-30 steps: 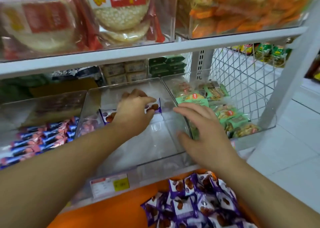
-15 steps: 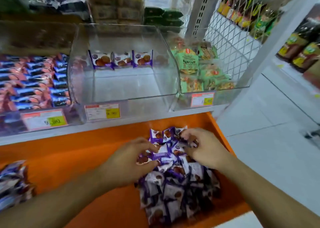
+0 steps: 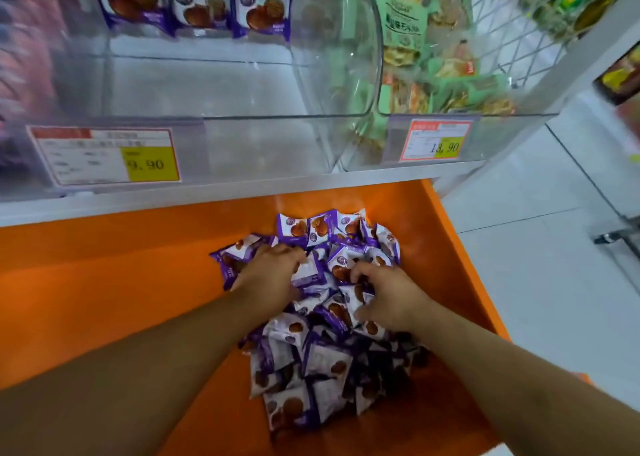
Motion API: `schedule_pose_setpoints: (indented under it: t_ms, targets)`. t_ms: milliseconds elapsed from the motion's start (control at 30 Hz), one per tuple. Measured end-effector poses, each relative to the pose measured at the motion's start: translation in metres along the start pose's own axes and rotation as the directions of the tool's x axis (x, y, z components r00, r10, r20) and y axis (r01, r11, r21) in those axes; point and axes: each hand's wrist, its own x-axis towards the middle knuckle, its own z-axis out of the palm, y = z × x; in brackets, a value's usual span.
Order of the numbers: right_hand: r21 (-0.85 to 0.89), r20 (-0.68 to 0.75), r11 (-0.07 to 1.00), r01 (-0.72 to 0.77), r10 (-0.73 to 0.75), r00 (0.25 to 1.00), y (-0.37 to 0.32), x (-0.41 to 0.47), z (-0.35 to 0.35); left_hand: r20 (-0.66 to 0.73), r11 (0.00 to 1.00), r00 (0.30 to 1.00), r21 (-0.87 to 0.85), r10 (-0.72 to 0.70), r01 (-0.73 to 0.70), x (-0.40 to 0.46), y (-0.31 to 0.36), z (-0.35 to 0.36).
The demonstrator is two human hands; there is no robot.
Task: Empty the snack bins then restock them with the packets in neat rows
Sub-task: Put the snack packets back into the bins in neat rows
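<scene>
The left hand (image 3: 273, 275), fingers curled, grips packets at ten o'clock of the purple packet pile (image 3: 322, 358) on the orange shelf (image 3: 104, 299). The right hand (image 3: 388, 293) pinches packets at two o'clock. Three packets (image 3: 197, 5) stand in the clear bin (image 3: 207, 85) at twelve.

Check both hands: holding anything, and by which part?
Left hand and right hand dig curled fingers into the pile of purple-and-white biscuit packets; exact hold cannot be told.

Two bare forearms reach in from the bottom edge, sleeveless as far as shown. The left hand (image 3: 273, 275) and right hand (image 3: 388, 298) wear no gloves, rings, watch or bracelet; the short fingernails look unpainted.
</scene>
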Motion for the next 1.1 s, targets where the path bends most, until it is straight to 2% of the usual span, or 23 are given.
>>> schedule_pose_setpoints:
  t_ms: [100, 167, 333, 467, 567, 633, 733, 800, 933, 1000, 1033, 1100]
  targets:
    - [0.112, -0.084, 0.994, 0.01, -0.001, 0.996, -0.002, -0.009, -0.007, -0.001, 1.0, 1.0, -0.029, 0.007, -0.007, -0.016, -0.001, -0.009]
    - [0.197, -0.114, 0.98, 0.014, 0.008, 0.993, -0.008, -0.016, -0.013, 0.013, 0.996, 0.999, -0.073, -0.045, 0.046, -0.03, 0.0, -0.02]
    - [0.163, -0.132, 0.985, 0.053, -0.031, 0.991, -0.032, -0.036, -0.024, 0.042, 0.89, 0.976, -0.402, -0.215, 0.214, -0.077, 0.002, -0.06]
    - [0.188, -0.17, 0.973, 0.133, -0.101, 0.98, -0.068, -0.068, -0.044, 0.009, 0.851, 0.976, -0.488, -0.215, 0.192, -0.125, 0.007, -0.095]
    - [0.286, -0.175, 0.936, 0.205, -0.16, 0.972, -0.106, -0.102, -0.07, -0.044, 0.842, 0.983, -0.524, -0.179, 0.129, -0.166, 0.016, -0.131]
    - [0.452, -0.168, 0.856, 0.251, -0.195, 0.966, -0.132, -0.129, -0.088, -0.117, 0.841, 0.984, -0.539, -0.132, 0.049, -0.19, 0.025, -0.159]
    - [0.676, -0.162, 0.672, 0.304, -0.266, 0.95, -0.175, -0.167, -0.113, -0.214, 0.828, 0.971, -0.559, -0.103, -0.036, -0.225, 0.043, -0.207]
    - [0.758, -0.171, 0.566, 0.326, -0.31, 0.935, -0.206, -0.187, -0.125, -0.249, 0.744, 0.962, -0.663, -0.114, -0.084, -0.246, 0.054, -0.239]
    - [0.821, -0.234, 0.422, 0.384, -0.365, 0.901, -0.265, -0.215, -0.135, -0.314, 0.542, 0.928, -0.825, -0.202, -0.161, -0.277, 0.06, -0.285]
    - [0.827, -0.269, 0.387, 0.407, -0.364, 0.892, -0.288, -0.222, -0.129, -0.261, 0.356, 0.931, -0.921, -0.255, -0.16, -0.287, 0.058, -0.296]
    - [0.833, -0.28, 0.373, 0.41, -0.355, 0.892, -0.296, -0.222, -0.124, -0.254, 0.318, 0.933, -0.933, -0.255, -0.168, -0.291, 0.058, -0.298]
    - [0.848, -0.297, 0.34, 0.407, -0.331, 0.896, -0.31, -0.22, -0.112, -0.285, 0.404, 0.935, -0.897, -0.213, -0.181, -0.296, 0.056, -0.297]
